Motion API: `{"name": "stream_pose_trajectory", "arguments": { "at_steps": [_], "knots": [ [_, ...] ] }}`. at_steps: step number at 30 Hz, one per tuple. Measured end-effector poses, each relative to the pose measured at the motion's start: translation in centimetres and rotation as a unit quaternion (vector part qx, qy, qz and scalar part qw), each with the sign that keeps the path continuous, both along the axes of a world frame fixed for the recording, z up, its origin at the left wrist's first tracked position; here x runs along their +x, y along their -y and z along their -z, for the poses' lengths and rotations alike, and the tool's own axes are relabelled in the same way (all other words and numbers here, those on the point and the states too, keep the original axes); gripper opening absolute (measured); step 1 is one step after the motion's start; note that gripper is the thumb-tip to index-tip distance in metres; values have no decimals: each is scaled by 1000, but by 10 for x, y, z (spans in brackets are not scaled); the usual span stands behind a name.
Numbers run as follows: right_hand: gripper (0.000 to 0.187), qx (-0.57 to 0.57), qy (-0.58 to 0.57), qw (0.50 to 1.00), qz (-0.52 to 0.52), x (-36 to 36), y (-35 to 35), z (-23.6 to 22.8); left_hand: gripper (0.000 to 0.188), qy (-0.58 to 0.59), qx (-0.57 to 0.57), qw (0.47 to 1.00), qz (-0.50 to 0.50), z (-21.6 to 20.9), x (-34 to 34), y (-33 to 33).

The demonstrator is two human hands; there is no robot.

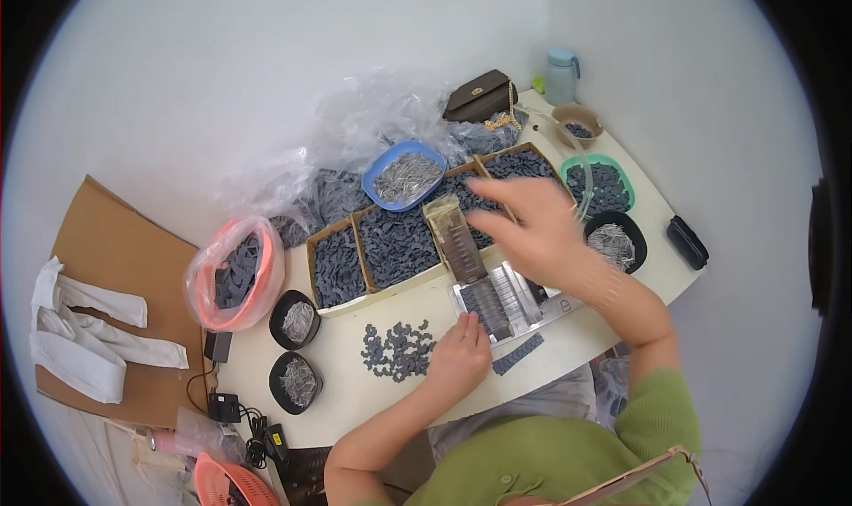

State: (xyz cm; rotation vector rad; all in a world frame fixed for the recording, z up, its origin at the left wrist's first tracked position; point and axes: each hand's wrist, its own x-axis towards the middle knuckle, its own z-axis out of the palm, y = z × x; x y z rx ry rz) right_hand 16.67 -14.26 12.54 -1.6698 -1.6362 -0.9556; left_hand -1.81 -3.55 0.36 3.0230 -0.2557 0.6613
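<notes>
My left hand (pixel 460 357) reaches in from below, its fingers stretched out with the tips on the left front edge of a silver metal fixture (pixel 524 295). Rows of small dark grey pieces sit in the fixture's left part. A slotted, box-like block (pixel 458 240) rises from its far left end. Above the fixture, my right hand (pixel 528 231) is blurred by motion, thumb and index finger apart, with nothing visible between them. In front of the fixture lies a dark grey strip (pixel 518 354) of joined pieces. Loose grey pieces (pixel 398 351) are scattered left of my left hand.
Behind the fixture stands a divided cardboard tray (pixel 359 240) of grey pieces. A blue bowl (pixel 368 182) of metal pins rests at its back. Black bowls (pixel 295 320) of pins stand left and right. A green bowl (pixel 628 186) and a bag-lined pink basket (pixel 197 280) hold grey pieces.
</notes>
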Motion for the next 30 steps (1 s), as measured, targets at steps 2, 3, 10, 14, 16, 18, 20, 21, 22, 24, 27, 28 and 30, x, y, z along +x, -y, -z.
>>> {"name": "stream_pose_trajectory", "arguments": {
  "at_steps": [2, 3, 10, 14, 16, 18, 20, 21, 22, 24, 27, 28, 30],
  "knots": [
    [35, 50, 6, 997, -50, -31, 65, -27, 23, -9, 30, 999, 11, 2, 6, 6],
    [33, 100, 49, 988, -106, -43, 73, -22, 22, -25, 41, 999, -22, 4, 0, 1],
    [14, 63, 46, 974, -211, -69, 118, -52, 27, -80, 139, 987, -8, -6, 12, 10],
    [18, 59, 34, 966, -250, -62, 110, -53, 30, -120, 143, 982, -15, -9, 10, 9],
    [17, 21, -39, 973, -225, -55, 103, -53, 26, -69, 158, 985, -10, -7, 11, 8],
    [13, 3, -150, 981, -122, -20, 80, -43, 22, -87, 112, 990, -2, -9, 15, 10],
    [11, 18, -215, 976, -15, 30, 45, -18, 18, -169, 7, 985, -15, -18, 20, 4],
    [12, -36, -299, 953, 26, 55, 29, 0, 16, -149, -21, 988, -14, -18, 21, -3],
    [13, -104, -261, 958, 55, 83, 19, 29, 13, -130, -51, 990, -9, -16, 24, -12],
    [13, -202, -209, 952, 102, 119, -1, 84, 11, -44, -131, 990, -31, -29, 27, -33],
    [13, -279, -144, 937, 156, 127, -19, 107, 9, 99, -289, 937, -168, -69, 24, -79],
    [13, -298, -116, 932, 169, 127, -26, 109, 7, 130, -275, 934, -190, -76, 19, -109],
    [14, -333, -95, 920, 182, 127, -27, 103, 11, 162, -309, 895, -277, -95, 4, -166]
  ]
}}
